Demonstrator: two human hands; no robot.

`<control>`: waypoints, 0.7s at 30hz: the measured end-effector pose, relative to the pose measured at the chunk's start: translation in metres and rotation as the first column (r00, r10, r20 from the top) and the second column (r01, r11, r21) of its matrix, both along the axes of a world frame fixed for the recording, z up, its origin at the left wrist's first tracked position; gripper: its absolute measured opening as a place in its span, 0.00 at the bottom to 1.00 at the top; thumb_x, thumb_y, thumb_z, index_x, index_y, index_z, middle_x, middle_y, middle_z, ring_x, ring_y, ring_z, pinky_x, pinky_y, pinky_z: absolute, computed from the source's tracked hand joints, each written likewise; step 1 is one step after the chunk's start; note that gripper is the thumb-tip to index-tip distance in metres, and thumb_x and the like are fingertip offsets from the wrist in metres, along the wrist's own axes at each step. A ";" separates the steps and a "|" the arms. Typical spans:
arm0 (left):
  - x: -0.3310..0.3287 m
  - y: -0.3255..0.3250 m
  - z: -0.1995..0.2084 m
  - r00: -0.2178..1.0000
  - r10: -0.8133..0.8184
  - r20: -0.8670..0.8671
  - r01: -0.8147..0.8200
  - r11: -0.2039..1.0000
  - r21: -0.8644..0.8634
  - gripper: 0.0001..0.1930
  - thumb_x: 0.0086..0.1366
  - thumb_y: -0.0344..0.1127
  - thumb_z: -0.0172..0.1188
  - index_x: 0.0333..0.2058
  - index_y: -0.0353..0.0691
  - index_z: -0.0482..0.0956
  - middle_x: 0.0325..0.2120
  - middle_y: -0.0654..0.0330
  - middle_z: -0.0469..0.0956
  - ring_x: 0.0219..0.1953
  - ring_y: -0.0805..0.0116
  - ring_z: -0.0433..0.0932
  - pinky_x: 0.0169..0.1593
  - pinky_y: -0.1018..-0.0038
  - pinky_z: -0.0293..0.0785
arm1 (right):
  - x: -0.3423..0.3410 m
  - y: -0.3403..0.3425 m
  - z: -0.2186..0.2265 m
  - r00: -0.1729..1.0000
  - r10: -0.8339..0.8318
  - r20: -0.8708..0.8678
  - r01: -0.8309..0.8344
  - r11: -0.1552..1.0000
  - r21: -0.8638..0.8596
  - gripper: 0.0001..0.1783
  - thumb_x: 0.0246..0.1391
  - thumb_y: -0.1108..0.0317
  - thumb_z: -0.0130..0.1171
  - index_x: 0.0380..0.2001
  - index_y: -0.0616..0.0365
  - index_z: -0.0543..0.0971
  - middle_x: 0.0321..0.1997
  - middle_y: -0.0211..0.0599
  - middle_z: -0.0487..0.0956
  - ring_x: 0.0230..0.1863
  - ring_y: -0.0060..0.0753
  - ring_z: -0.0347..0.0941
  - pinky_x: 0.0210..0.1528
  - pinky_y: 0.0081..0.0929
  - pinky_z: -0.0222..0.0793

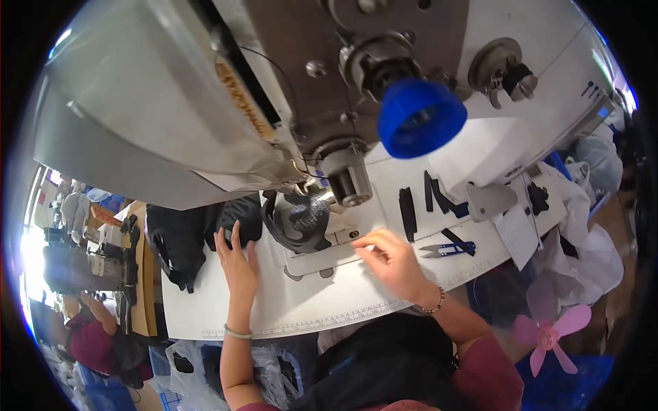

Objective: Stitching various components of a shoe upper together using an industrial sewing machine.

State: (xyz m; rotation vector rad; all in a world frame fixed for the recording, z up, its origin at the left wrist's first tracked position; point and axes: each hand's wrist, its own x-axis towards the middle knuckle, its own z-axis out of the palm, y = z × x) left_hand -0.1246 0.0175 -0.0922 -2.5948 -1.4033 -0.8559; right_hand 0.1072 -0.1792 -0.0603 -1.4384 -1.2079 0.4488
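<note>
A grey patterned fabric piece lies curved beneath the needle area of a white sewing machine. To its left, my left hand is open, fingers spread, with its fingertips on the edge of a black fabric pile. My right hand hovers over the white table to the right of the grey piece, apart from it. Its fingers are curled and thumb and forefinger come close together; anything between them is too small to make out. Blue-handled thread snips lie right of that hand.
Black fabric strips lie behind the snips, near a grey rounded plate and a white paper. A ruler strip follows the table's front edge. A pink fan stands at lower right. Another person works at far left.
</note>
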 end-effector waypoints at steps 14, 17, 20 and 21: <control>0.013 -0.022 0.007 0.910 -0.306 0.280 0.249 0.943 0.222 0.13 0.54 0.21 0.54 0.41 0.36 0.73 0.38 0.52 0.71 0.41 0.55 0.72 0.44 0.67 0.69 | 0.069 -0.029 -0.053 0.937 -0.343 0.064 0.347 0.898 -0.271 0.09 0.48 0.74 0.59 0.30 0.65 0.69 0.30 0.40 0.70 0.24 0.32 0.68 0.29 0.27 0.66; 0.031 -0.086 0.003 0.759 -0.541 0.363 0.600 0.797 -0.066 0.11 0.52 0.21 0.55 0.36 0.35 0.76 0.30 0.54 0.76 0.30 0.63 0.76 0.35 0.73 0.72 | 0.057 -0.028 -0.045 0.941 -0.300 0.155 0.329 0.919 -0.218 0.09 0.46 0.74 0.60 0.28 0.63 0.69 0.29 0.39 0.70 0.22 0.32 0.68 0.27 0.27 0.66; 0.070 -0.126 0.008 0.764 -0.184 0.618 0.638 0.350 -0.686 0.12 0.61 0.31 0.56 0.42 0.33 0.75 0.33 0.55 0.78 0.32 0.71 0.77 0.36 0.77 0.73 | 0.029 -0.027 -0.039 0.963 -0.225 0.147 0.246 0.959 -0.144 0.08 0.43 0.78 0.59 0.26 0.63 0.70 0.25 0.34 0.68 0.19 0.22 0.63 0.23 0.20 0.61; 0.081 -0.125 0.004 0.736 -0.081 0.672 0.674 0.178 -0.717 0.15 0.65 0.32 0.51 0.47 0.29 0.71 0.38 0.55 0.77 0.35 0.72 0.77 0.40 0.77 0.74 | 0.019 -0.030 -0.038 0.963 -0.180 0.200 0.205 0.973 -0.110 0.08 0.44 0.78 0.58 0.27 0.62 0.70 0.26 0.34 0.68 0.19 0.23 0.62 0.23 0.20 0.61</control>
